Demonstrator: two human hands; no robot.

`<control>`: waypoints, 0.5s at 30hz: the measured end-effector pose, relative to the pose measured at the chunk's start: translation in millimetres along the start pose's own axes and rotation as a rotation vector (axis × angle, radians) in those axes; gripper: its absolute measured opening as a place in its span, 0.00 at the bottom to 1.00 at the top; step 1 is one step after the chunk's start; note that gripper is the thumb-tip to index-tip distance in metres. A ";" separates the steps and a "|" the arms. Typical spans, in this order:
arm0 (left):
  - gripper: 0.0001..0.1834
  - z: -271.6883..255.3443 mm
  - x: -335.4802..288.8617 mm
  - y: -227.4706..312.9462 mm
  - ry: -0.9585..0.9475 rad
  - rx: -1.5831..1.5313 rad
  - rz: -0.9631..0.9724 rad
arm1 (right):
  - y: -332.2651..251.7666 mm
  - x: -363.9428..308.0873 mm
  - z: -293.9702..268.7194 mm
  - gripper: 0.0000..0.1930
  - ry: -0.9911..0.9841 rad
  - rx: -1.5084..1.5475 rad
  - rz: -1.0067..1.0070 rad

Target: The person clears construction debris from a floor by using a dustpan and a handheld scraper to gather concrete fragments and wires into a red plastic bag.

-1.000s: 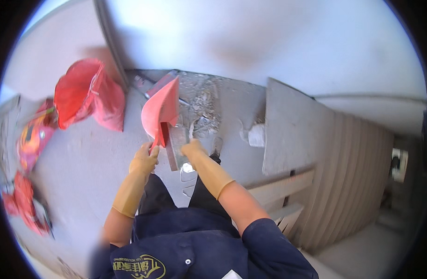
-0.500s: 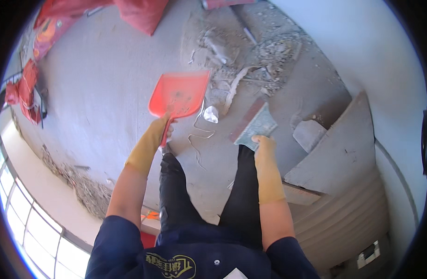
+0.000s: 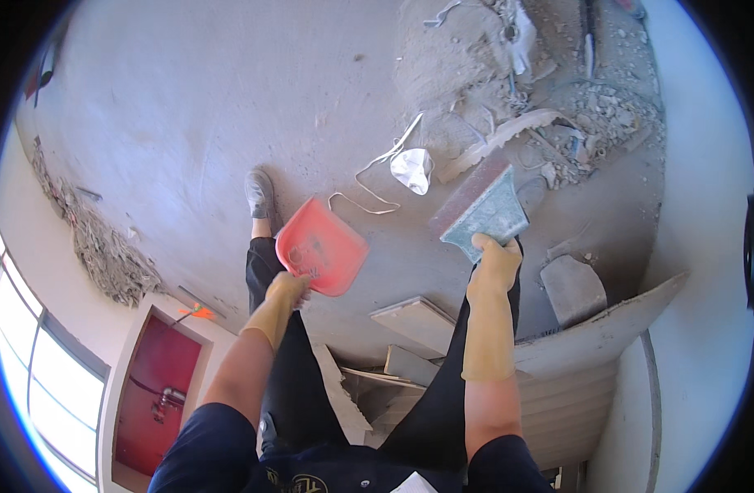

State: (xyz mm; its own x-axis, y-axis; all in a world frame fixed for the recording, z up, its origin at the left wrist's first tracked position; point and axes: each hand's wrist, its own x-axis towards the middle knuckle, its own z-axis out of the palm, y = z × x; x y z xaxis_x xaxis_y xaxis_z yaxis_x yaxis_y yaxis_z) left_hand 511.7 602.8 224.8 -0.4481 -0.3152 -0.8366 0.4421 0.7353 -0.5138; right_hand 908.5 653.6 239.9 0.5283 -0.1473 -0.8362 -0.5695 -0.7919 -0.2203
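Note:
A red plastic dustpan (image 3: 334,238) with a little grey debris in its bottom is held out over the floor, in front of my left leg. My left hand (image 3: 285,296), in a yellow rubber glove, is closed around its handle. My right hand (image 3: 497,261), gloved the same way, grips a dusty broom head (image 3: 490,215) with a pale green-blue body and dark reddish bristles. The bristles point away, up and to the left. Beyond the two tools, a white cup-shaped mask (image 3: 412,171) lies on the floor with its long cord trailing left.
Rubble (image 3: 607,115) and a torn pale strip (image 3: 508,135) lie at the far right by the wall. A grey block (image 3: 574,289) and a leaning board (image 3: 607,329) stand right of my leg; broken boards (image 3: 418,322) lie between my legs. More debris (image 3: 106,255) lines the left wall, near a red recessed cabinet (image 3: 159,386).
My view has turned, so the rubble sits farther right. The dustpan has come closer to my body and rotated. My left foot now shows out to the left. Both hands keep their holds.

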 end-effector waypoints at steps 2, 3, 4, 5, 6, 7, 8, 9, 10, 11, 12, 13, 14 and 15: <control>0.13 25.7 30.6 -23.3 0.006 -0.170 -0.067 | 11.3 11.0 8.6 0.20 -0.018 0.033 0.009; 0.12 47.3 26.2 -20.2 0.049 -0.216 -0.085 | 16.6 16.6 6.7 0.20 -0.015 0.051 0.015; 0.11 60.2 26.4 -26.1 0.111 -0.234 0.003 | 16.3 14.1 11.6 0.20 -0.035 0.159 0.021; 0.10 67.4 29.4 -26.8 0.077 -0.278 -0.040 | 15.5 13.1 15.9 0.20 -0.036 0.136 0.017; 0.10 73.8 28.3 -22.5 0.040 -0.319 -0.082 | 13.1 11.9 16.5 0.19 -0.031 0.113 0.012; 0.09 77.9 26.4 -16.7 0.003 -0.359 -0.121 | 10.9 10.8 15.3 0.19 -0.027 0.094 0.006; 0.08 80.9 24.1 -11.0 -0.032 -0.383 -0.078 | 8.4 9.0 12.5 0.19 -0.007 0.066 0.017; 0.09 74.7 28.0 0.7 -0.121 -0.339 -0.041 | 2.7 4.5 12.7 0.18 0.000 0.047 0.028; 0.11 62.2 37.7 18.4 -0.202 -0.297 0.002 | -4.0 1.1 14.1 0.18 -0.002 0.032 0.037; 0.12 53.0 43.4 43.5 -0.289 -0.249 0.048 | -11.0 0.8 13.2 0.18 0.013 0.056 0.024; 0.12 46.3 42.0 70.6 -0.313 -0.384 0.011 | -14.4 1.1 12.1 0.17 0.023 0.083 0.014; 0.11 42.4 35.9 100.0 -0.337 -0.519 -0.023 | -17.0 2.1 10.2 0.17 0.034 0.112 0.005; 0.11 56.3 6.9 144.5 -0.241 -0.560 -0.053 | -17.8 8.2 2.9 0.17 0.072 0.158 -0.030; 0.11 68.2 -30.6 189.7 -0.147 -0.596 -0.084 | -18.8 15.1 -5.8 0.17 0.116 0.205 -0.062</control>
State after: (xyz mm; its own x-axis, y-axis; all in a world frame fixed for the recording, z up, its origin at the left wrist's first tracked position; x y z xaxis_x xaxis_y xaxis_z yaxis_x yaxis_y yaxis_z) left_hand 662.2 710.9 140.0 -0.3321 -0.4343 -0.8373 -0.1191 0.8999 -0.4195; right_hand 930.9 662.8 234.3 0.6284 -0.1789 -0.7570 -0.6433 -0.6666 -0.3765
